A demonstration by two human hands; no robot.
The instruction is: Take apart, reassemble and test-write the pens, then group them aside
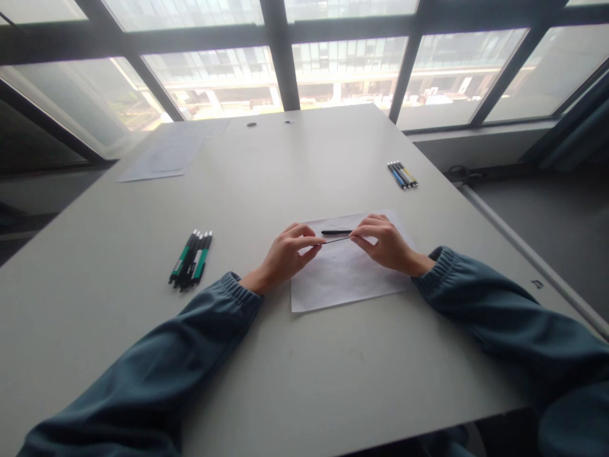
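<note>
Between my two hands a thin dark pen refill (pixel 337 240) stretches almost level, just above a white sheet of paper (pixel 347 279). My left hand (pixel 289 251) pinches its left end between thumb and fingers. At the other end, the fingertips of my right hand (pixel 384 242) are closed on it. A black pen barrel (pixel 335 232) lies on the paper just behind the refill, its right end hidden by my right hand.
Several black and green pens (pixel 191 260) lie bunched to the left. More pens (pixel 402 175), some blue and yellow, lie at the far right. Loose papers (pixel 162 152) rest at the back left of the white table (pixel 266 374). Windows (pixel 349 73) stand beyond.
</note>
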